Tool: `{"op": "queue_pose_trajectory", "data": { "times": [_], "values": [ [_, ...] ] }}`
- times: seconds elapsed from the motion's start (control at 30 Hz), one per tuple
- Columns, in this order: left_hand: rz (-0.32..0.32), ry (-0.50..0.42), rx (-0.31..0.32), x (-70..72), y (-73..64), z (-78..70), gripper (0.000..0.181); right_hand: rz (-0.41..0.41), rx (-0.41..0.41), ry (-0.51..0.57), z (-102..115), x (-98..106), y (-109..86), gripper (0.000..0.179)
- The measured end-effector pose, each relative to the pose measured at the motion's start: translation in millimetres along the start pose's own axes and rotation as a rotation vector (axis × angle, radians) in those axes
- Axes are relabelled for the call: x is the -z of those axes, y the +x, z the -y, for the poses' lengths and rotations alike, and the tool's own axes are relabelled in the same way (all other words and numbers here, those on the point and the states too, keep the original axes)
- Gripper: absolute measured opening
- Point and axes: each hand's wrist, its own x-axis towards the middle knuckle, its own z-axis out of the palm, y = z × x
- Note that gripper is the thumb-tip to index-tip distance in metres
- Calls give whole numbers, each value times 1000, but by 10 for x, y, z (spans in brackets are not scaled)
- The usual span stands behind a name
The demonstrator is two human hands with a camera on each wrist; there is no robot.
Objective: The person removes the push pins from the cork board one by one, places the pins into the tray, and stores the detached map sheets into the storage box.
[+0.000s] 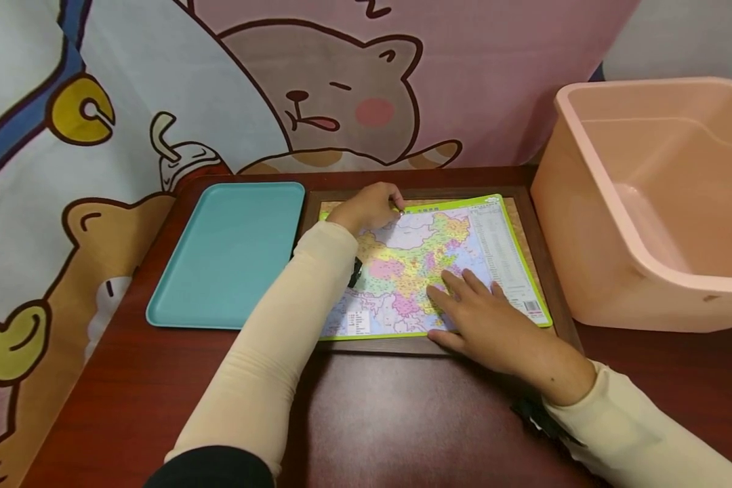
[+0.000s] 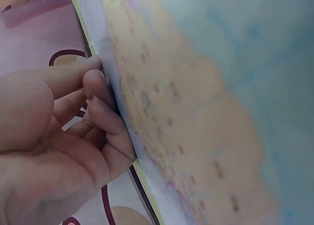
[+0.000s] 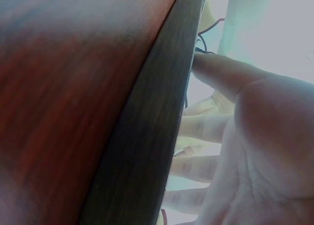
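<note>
Teal tray (image 1: 226, 261) lies left on the bench (image 1: 366, 407), its near right corner hidden by the left sleeve (image 1: 268, 352). Left hand (image 1: 372, 205) reaches to the far edge of the China map (image 1: 421, 254), fingers bent; whether this grip pinches the edge cannot be told. Map lies over the wooden frame (image 1: 366, 347), left part covered. Right hand (image 1: 488, 325), grip released, fingers spread, rests on its near right part. Pink bin (image 1: 555, 271), cut off at right, stands just beside the frame.

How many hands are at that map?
2: the left hand at the far edge of the map, the right hand spread over its near right part.
</note>
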Motion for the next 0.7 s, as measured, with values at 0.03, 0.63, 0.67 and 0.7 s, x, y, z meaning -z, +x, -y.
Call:
{"op": "queue_pose_trajectory", "data": {
  "times": [0.03, 0.63, 0.67, 0.7],
  "values": [
    [-1, -10, 1, 0, -4, 4, 17, 1, 1, -1, 0, -5, 0, 61],
    [-24, -63, 17, 27, -27, 12, 12, -32, 8, -17, -7, -15, 23, 61],
    [-24, -58, 17, 25, -27, 12, 12, -32, 8, -14, -6, -18, 25, 61],
    [-22, -56, 18, 21, -26, 13, 13, -31, 7, -13, -5, -21, 26, 61]
  ]
}}
